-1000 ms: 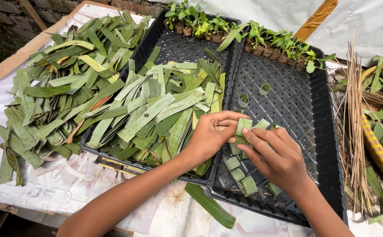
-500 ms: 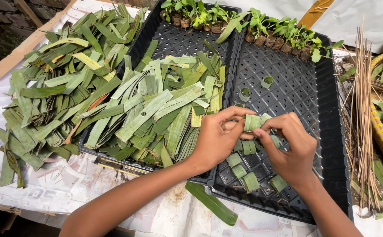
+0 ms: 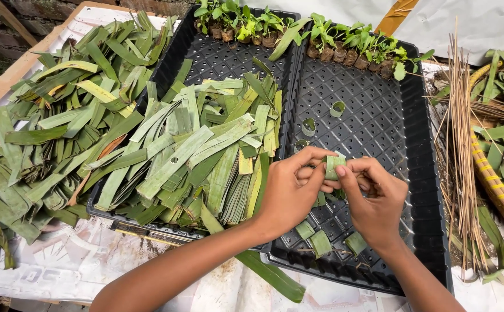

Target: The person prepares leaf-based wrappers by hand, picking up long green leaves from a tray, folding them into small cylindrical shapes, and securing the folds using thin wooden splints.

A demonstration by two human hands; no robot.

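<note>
My left hand (image 3: 291, 190) and my right hand (image 3: 374, 199) meet over the right black tray (image 3: 422, 173), both pinching a short green leaf strip (image 3: 334, 166) that is curled between the fingers. Short cut leaf pieces (image 3: 321, 241) lie in the tray just below my hands. Three small leaf rings (image 3: 337, 108) stand further back in the same tray. A pile of long cut leaf strips (image 3: 200, 156) fills the left black tray (image 3: 174, 55) beside my left forearm.
Small seedlings in leaf pots (image 3: 344, 43) line the back of both trays. A heap of darker leaves (image 3: 49, 133) lies at the left on the white sheet. Thin dry sticks (image 3: 462, 150) and a woven basket edge (image 3: 494, 185) lie at the right.
My hands have lifted slightly and drawn closer together. The leaf strip between them is now curled tighter, nearly into a ring.
</note>
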